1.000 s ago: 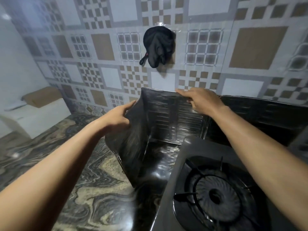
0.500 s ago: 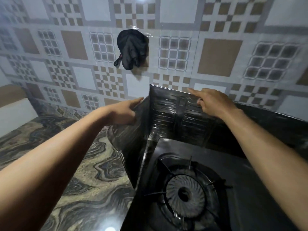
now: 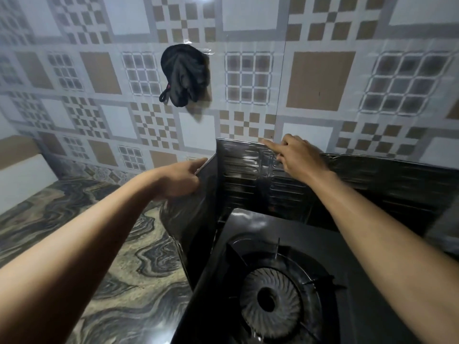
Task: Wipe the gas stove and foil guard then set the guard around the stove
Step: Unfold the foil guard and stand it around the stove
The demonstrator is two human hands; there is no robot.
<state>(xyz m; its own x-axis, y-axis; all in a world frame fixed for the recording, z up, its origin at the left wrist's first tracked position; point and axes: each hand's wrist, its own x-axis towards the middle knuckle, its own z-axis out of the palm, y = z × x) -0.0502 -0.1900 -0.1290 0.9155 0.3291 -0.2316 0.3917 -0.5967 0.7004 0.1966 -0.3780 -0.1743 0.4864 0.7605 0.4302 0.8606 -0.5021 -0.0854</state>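
A dark, ribbed foil guard (image 3: 248, 180) stands folded around the back and left side of the black gas stove (image 3: 253, 234). The stove's round burner (image 3: 270, 296) sits at the lower middle. My left hand (image 3: 181, 180) grips the top edge of the guard's left panel from outside. My right hand (image 3: 295, 155) rests on the top edge of the back panel, index finger stretched along it and the other fingers curled over the rim. The guard's right part runs on behind my right forearm, along the wall.
A patterned tile wall (image 3: 320, 78) rises right behind the guard. A black cloth (image 3: 185, 75) hangs on it above. Marbled countertop (image 3: 119, 256) spreads to the left of the stove. A white and brown block (image 3: 22, 170) stands at the far left.
The guard has slid right and closer in against the stove's left side and back. Both hands stayed on its top edges. The view swung right.
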